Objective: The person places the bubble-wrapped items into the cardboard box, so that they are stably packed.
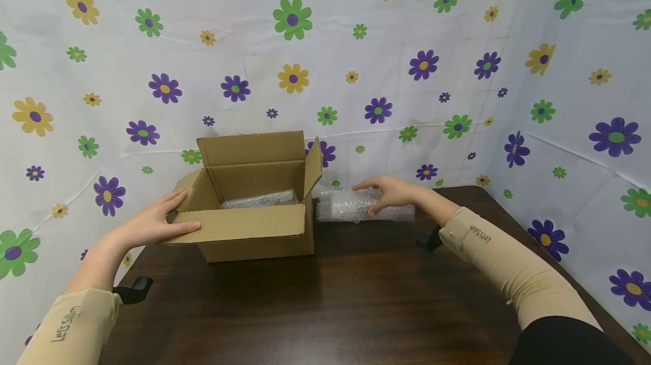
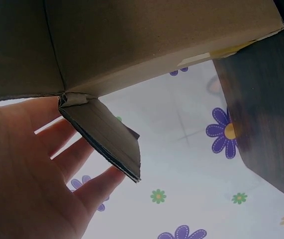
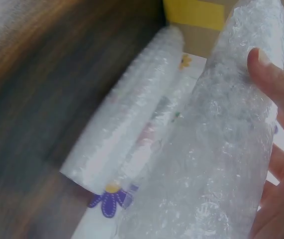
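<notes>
An open cardboard box (image 1: 256,249) stands on the table with its flaps folded outward. My left hand (image 1: 147,224) lies at its left corner, thumb over the front flap and fingers against the left flap (image 2: 104,132). In the left wrist view those fingers are fairly straight and spread. Inside the box lies a bubble-wrapped item (image 1: 261,199). Right of the box, my right hand (image 1: 394,192) grips a bubble-wrapped roll (image 3: 216,114) between thumb and fingers. Beside it, a second bubble-wrapped roll (image 3: 127,112) lies on the table. What the wrap encloses cannot be made out.
The dark wooden table (image 1: 325,308) extends in front of the box and to the right. A white flower-print sheet (image 1: 335,48) hangs close behind the box and along the right side. The box's right flap (image 1: 313,167) sticks up near the wrapped rolls.
</notes>
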`<state>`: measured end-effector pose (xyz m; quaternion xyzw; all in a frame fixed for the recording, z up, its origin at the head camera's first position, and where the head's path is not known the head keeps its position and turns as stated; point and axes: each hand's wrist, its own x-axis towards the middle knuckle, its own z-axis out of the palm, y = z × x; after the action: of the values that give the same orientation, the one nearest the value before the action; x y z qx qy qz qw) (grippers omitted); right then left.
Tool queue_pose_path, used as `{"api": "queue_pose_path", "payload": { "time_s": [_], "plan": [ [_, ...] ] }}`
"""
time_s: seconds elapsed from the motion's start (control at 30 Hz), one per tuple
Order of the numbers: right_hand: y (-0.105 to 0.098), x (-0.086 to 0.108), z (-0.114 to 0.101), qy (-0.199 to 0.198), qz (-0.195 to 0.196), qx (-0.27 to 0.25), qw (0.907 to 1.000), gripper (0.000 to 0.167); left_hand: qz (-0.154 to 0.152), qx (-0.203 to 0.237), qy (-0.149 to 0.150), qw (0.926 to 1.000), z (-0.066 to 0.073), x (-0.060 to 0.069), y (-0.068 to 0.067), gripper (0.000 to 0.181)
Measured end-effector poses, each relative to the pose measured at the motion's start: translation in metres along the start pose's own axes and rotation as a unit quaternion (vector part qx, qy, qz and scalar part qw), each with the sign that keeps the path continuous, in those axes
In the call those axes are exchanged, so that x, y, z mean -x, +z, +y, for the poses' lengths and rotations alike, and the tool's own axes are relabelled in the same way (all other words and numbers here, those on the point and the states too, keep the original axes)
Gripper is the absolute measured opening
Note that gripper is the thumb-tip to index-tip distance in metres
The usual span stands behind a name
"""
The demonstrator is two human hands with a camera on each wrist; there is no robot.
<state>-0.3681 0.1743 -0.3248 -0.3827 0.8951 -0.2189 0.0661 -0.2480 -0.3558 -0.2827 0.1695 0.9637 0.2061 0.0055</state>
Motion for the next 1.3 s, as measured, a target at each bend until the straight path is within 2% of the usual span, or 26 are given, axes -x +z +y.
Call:
{"api": "queue_pose_path", "payload": {
  "time_s": [0.27, 0.53, 0.87, 1.2, 1.3],
  "plan": [
    [-0.022, 0.0, -0.01, 0.017, -0.013, -0.018, 0.9996, 0.067, -0.001, -0.007, -0.001, 1.0, -0.002, -0.001, 0.0, 0.097],
    [-0.041, 0.0, -0.017, 0.037, -0.022, -0.016, 0.999, 0.067, -0.001, -0.007, 0.001, 1.0, -0.002, -0.002, 0.0, 0.097],
    [-0.065, 0.002, -0.024, 0.042, -0.02, -0.011, 0.9988, 0.068, 0.003, -0.006, 0.004, 1.0, -0.004, -0.001, 0.001, 0.096],
    [-0.104, 0.001, -0.043, 0.058, -0.008, 0.039, 0.9975, 0.068, 0.002, -0.003, 0.007, 1.0, -0.004, -0.001, 0.001, 0.096],
    [-0.117, 0.0, -0.05, 0.062, -0.002, 0.036, 0.9974, 0.069, 0.003, -0.001, 0.009, 0.9999, -0.003, 0.0, 0.001, 0.096]
  ]
}}
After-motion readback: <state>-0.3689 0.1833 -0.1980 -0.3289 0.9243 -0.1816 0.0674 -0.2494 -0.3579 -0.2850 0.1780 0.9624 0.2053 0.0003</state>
